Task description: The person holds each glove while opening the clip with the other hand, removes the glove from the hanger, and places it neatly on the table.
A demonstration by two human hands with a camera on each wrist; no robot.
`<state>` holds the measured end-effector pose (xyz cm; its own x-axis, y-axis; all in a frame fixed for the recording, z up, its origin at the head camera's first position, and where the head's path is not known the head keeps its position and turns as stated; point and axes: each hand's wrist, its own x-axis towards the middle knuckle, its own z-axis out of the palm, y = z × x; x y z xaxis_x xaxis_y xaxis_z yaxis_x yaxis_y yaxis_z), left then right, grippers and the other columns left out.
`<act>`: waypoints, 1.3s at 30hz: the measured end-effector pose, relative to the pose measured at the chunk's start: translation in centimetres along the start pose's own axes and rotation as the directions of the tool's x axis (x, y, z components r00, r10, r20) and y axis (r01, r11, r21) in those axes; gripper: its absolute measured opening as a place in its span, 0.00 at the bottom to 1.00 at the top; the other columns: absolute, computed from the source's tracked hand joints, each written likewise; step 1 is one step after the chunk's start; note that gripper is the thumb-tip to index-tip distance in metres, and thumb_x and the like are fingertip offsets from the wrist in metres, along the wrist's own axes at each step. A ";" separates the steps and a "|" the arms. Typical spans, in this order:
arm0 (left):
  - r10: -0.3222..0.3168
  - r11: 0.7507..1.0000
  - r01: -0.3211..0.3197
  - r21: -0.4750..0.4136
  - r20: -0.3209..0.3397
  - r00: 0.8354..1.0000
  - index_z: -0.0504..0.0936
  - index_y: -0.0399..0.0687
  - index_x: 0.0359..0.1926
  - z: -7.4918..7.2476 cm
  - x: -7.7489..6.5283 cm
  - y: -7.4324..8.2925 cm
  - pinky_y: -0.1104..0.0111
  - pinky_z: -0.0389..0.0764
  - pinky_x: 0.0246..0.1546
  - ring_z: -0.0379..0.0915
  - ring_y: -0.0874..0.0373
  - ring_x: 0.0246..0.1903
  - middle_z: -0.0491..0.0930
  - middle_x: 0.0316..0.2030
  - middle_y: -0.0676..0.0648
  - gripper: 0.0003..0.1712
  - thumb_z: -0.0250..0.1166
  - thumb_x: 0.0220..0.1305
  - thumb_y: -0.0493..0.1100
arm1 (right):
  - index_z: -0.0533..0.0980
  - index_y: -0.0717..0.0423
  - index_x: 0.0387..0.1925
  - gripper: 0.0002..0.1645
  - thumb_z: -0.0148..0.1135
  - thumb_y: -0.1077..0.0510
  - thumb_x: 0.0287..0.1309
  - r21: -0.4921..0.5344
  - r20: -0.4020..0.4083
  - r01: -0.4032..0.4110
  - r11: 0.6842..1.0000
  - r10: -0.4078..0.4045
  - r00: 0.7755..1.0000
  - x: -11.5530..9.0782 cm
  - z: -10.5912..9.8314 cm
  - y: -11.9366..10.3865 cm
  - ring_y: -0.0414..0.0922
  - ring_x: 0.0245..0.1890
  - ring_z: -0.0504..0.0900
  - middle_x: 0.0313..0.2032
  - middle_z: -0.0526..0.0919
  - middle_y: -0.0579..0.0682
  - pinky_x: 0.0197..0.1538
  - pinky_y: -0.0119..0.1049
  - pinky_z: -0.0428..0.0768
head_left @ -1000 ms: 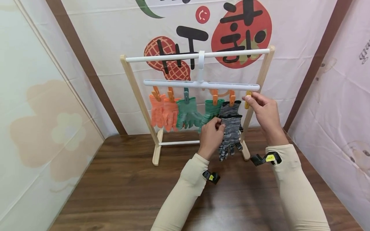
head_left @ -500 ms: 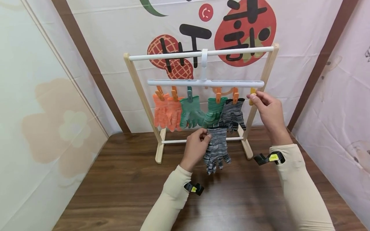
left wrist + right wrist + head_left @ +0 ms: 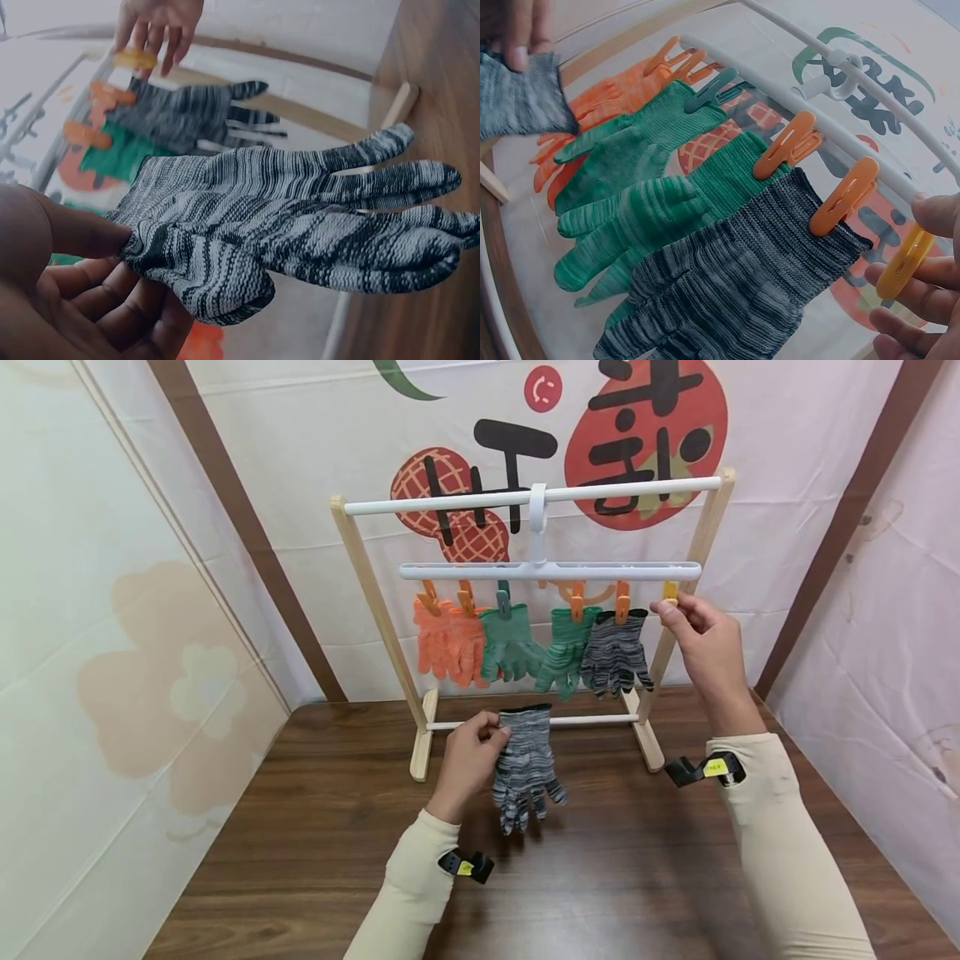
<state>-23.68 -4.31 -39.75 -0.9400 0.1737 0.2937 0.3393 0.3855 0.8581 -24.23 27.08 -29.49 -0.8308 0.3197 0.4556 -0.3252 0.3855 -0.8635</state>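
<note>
My left hand pinches a grey-and-black knitted glove at one side of its cuff. The glove hangs above the table, in front of the rack, fingers downward; the left wrist view has it close up. At the right end of the white hanger, my right hand holds a yellow clothespin between thumb and fingers, with no glove in it. Beside that clothespin, a second grey-and-black glove hangs from an orange clothespin.
Green gloves and orange gloves hang along the hanger from more clothespins. The hanger hooks over the top bar of a wooden rack. Below lies a dark wooden table, with printed cloth walls around it.
My left hand has carried the grey-and-black glove leftward and down, away from the hanging row. My right hand stays at the yellow clothespin. The head view has shifted slightly.
</note>
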 end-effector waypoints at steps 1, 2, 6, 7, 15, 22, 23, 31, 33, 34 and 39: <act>-0.013 1.000 0.013 -0.003 0.000 1.000 0.84 0.41 0.43 -0.4 -0.2 -0.5 0.63 0.72 0.32 0.68 0.59 0.24 0.80 0.27 0.50 0.06 0.64 0.72 0.40 | 0.77 0.55 0.64 0.33 0.62 0.38 0.69 -0.005 -0.002 -0.001 1.000 0.001 1.000 0.0 0.0 0.0 0.39 0.52 0.79 0.52 0.86 0.48 0.58 0.38 0.73; -0.031 0.999 0.031 -0.013 0.002 1.000 0.83 0.40 0.41 -0.8 -0.4 -0.9 0.64 0.70 0.32 0.66 0.59 0.23 0.77 0.25 0.50 0.06 0.63 0.72 0.39 | 0.78 0.55 0.64 0.33 0.62 0.38 0.68 -0.015 -0.005 0.001 1.000 -0.001 1.000 0.0 0.0 0.1 0.38 0.52 0.78 0.52 0.86 0.48 0.57 0.37 0.73; -0.097 0.994 0.097 -0.056 0.000 0.995 0.80 0.39 0.38 -2.1 -1.1 -2.6 0.63 0.65 0.30 0.60 0.58 0.21 0.66 0.20 0.53 0.07 0.64 0.72 0.39 | 0.78 0.56 0.62 0.33 0.62 0.37 0.68 -0.039 -0.014 0.012 0.999 -0.012 1.000 0.0 0.0 0.1 0.38 0.51 0.78 0.50 0.85 0.48 0.54 0.34 0.72; -0.113 0.991 0.113 -0.069 0.001 0.994 0.79 0.39 0.37 -2.4 -1.3 -3.0 0.63 0.64 0.30 0.59 0.58 0.21 0.64 0.19 0.53 0.07 0.64 0.72 0.39 | 0.79 0.56 0.62 0.33 0.62 0.37 0.68 -0.043 -0.015 0.012 0.999 -0.013 1.000 0.1 0.1 0.1 0.38 0.50 0.78 0.50 0.85 0.48 0.53 0.33 0.72; -0.180 0.982 0.179 -0.051 -0.004 0.984 0.81 0.37 0.38 -3.8 -1.9 -4.9 0.66 0.65 0.29 0.62 0.59 0.23 0.69 0.20 0.52 0.07 0.64 0.71 0.38 | 0.79 0.58 0.60 0.34 0.62 0.36 0.67 -0.046 -0.018 -0.007 0.999 0.006 1.000 -0.1 0.2 0.3 0.39 0.49 0.76 0.49 0.84 0.49 0.52 0.34 0.71; -0.267 0.963 0.266 -0.048 -0.012 0.964 0.83 0.34 0.42 -5.7 -2.6 -6.8 0.66 0.68 0.29 0.66 0.58 0.26 0.81 0.28 0.48 0.07 0.64 0.70 0.36 | 0.78 0.59 0.62 0.32 0.61 0.39 0.69 -0.009 -0.020 -0.027 1.000 0.027 0.999 -0.1 0.4 0.9 0.38 0.52 0.77 0.51 0.83 0.48 0.54 0.34 0.72; -0.277 0.960 0.276 -0.043 -0.013 0.961 0.82 0.34 0.43 -6.0 -2.8 -7.2 0.66 0.68 0.30 0.67 0.58 0.27 0.82 0.29 0.47 0.07 0.64 0.69 0.36 | 0.78 0.59 0.63 0.33 0.61 0.39 0.69 -0.007 -0.021 -0.033 0.999 0.033 0.999 -0.1 0.4 0.9 0.38 0.53 0.77 0.52 0.83 0.48 0.55 0.34 0.72; -0.348 0.934 0.349 0.074 -0.024 0.937 0.82 0.32 0.46 -8.8 -3.8 -10.0 0.64 0.69 0.32 0.66 0.57 0.28 0.76 0.27 0.49 0.11 0.63 0.70 0.38 | 0.77 0.60 0.63 0.34 0.60 0.38 0.70 -0.026 -0.030 -0.037 0.999 0.037 0.999 0.1 0.7 1.2 0.40 0.54 0.75 0.59 0.79 0.56 0.57 0.36 0.71; -0.357 0.925 0.358 0.129 -0.028 0.934 0.82 0.32 0.46 -9.5 -4.0 -10.6 0.64 0.70 0.33 0.68 0.56 0.30 0.77 0.29 0.48 0.12 0.62 0.70 0.39 | 0.77 0.60 0.63 0.35 0.59 0.38 0.70 -0.028 -0.023 -0.040 0.999 0.039 0.999 0.1 0.8 1.3 0.40 0.54 0.74 0.59 0.79 0.55 0.56 0.36 0.70; -0.362 0.919 0.362 0.159 -0.031 0.932 0.82 0.33 0.47 -9.8 -4.1 -10.9 0.63 0.70 0.34 0.70 0.55 0.32 0.79 0.30 0.47 0.13 0.62 0.70 0.40 | 0.77 0.60 0.63 0.35 0.59 0.38 0.70 -0.027 -0.020 -0.043 0.999 0.043 0.999 0.1 0.8 1.4 0.40 0.54 0.74 0.59 0.79 0.55 0.55 0.36 0.70; -0.372 0.890 0.367 0.270 -0.034 0.928 0.82 0.32 0.49 -11.2 -4.4 -12.2 0.62 0.73 0.36 0.73 0.52 0.34 0.82 0.37 0.42 0.16 0.62 0.70 0.41 | 0.77 0.59 0.64 0.34 0.59 0.38 0.70 -0.004 -0.014 -0.065 0.998 0.065 0.998 0.1 0.9 1.5 0.41 0.56 0.73 0.61 0.78 0.55 0.60 0.40 0.70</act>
<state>-24.10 -19.91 -46.84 -0.9994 -0.0132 -0.0324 -0.0332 0.6513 0.7581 -25.21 26.88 -30.96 -0.8439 0.3560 0.4013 -0.2687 0.3670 -0.8906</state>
